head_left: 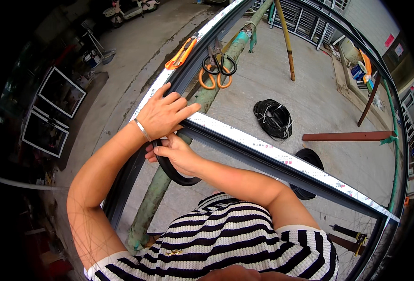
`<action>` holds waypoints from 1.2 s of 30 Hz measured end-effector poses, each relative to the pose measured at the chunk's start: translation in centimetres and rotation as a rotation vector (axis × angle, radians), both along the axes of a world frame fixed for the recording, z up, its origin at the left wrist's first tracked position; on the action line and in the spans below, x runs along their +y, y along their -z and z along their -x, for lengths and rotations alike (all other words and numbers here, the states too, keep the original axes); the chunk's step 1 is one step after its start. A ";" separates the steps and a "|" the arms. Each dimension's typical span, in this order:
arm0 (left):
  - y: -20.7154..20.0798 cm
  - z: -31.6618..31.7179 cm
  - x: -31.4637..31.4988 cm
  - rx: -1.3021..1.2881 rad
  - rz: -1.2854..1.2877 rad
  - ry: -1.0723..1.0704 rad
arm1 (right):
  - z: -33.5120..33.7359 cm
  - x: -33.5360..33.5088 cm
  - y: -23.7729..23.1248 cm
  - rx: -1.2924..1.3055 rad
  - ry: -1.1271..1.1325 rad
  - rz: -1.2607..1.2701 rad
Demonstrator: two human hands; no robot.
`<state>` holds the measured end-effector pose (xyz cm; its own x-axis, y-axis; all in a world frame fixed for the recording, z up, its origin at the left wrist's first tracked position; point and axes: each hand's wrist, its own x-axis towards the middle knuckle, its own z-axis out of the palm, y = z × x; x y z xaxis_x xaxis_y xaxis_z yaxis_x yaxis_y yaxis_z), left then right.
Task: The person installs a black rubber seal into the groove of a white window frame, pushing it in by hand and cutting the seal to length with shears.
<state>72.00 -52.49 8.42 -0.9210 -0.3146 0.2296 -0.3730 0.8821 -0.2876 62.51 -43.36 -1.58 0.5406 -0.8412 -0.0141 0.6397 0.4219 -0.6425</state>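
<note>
My left hand (165,111), with a silver bracelet at its wrist, lies across a corner joint of a dark window frame (263,157) covered in white printed film. Its fingers are stretched out and apart on the frame. Just below it, my right hand (181,153) pinches a black rubber sealing strip (173,174) between thumb and fingers. The strip hangs in a curve under that hand, and its upper end goes out of sight beneath my left hand. Farther up the same frame bar lie an orange utility knife (182,52), black-handled scissors (219,64) and orange-handled scissors (210,83).
A green pole (153,201) runs under the frame. On the concrete floor lie a coil of black strip (272,119) and another black coil (312,159), partly behind the bar. A caulking gun (350,232) is at lower right, a reddish-brown bar (347,136) at right.
</note>
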 end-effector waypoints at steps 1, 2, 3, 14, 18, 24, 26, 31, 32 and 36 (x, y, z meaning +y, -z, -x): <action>-0.1 -0.4 0.0 0.012 0.002 -0.039 | 0.2 0.0 -0.2 0.002 0.015 -0.016; -0.4 -0.3 0.2 0.023 0.005 -0.036 | 0.1 -0.1 -0.1 -0.001 0.000 -0.014; -0.3 -0.3 0.3 0.016 0.006 -0.048 | 0.0 -0.1 -0.1 -0.002 0.000 -0.009; -6.7 -5.0 4.7 0.449 0.015 -0.471 | 0.1 -0.8 -1.3 0.105 0.016 -0.077; -5.3 -7.9 11.6 0.414 -0.444 -0.903 | -0.6 -2.5 -1.2 -0.005 0.010 -0.084; 2.8 -4.7 17.3 0.693 -0.786 -0.857 | -1.3 -1.5 -3.8 0.144 0.113 -0.127; 4.5 -3.5 17.0 0.817 -0.749 -0.873 | -1.2 -1.6 -3.8 0.177 0.107 -0.139; 7.5 -2.0 14.9 1.226 -0.769 -0.797 | 0.0 -2.0 -3.7 0.398 0.075 0.007; 6.6 -1.5 14.8 1.289 -0.822 -0.780 | 0.9 -2.0 -4.1 0.571 0.050 0.104; 2.5 -2.5 13.2 1.031 -0.670 -0.947 | 5.3 0.8 -6.6 0.979 0.305 0.788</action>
